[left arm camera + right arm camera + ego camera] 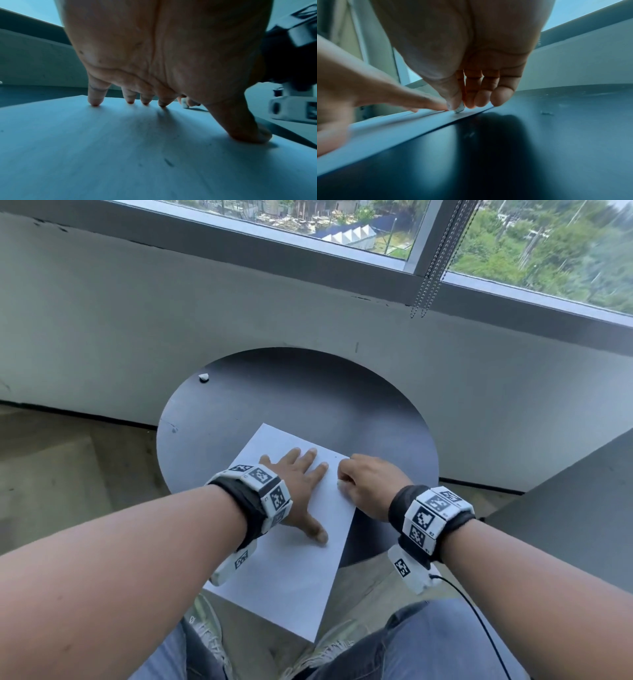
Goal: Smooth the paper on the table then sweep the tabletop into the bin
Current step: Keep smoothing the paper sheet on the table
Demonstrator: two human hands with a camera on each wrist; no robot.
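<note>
1. A white paper (291,559) is laid flat on the round black table (308,398), on the table's near half; the paper's near end overhangs the table's near rim above the person's knees.
2. The left hand (298,491) is pressed flat on the middle of the paper, fingers straight and spread, thumb splayed toward the paper's near end.
3. In the left wrist view the fingertips (95,102) and the thumb are seen touching the sheet while the palm is arched just above it.
4. The right hand (370,484) is placed at the paper's right edge, just beside the left hand's index finger.
5. Its fingers are curled and pressed together, and a small white bit (459,108) is pinched between thumb and fingers, touching the paper just inside that edge.
6. What the bit is made of cannot be told.
7. A small white scrap (203,377) is seen on the table well beyond the paper, near the table's far-left rim.
8. Faint pale specks (547,113) are scattered on the bare tabletop to the right of the paper.
9. A grey wall (137,320) stands behind the table, with a window (513,241) above it.
</note>
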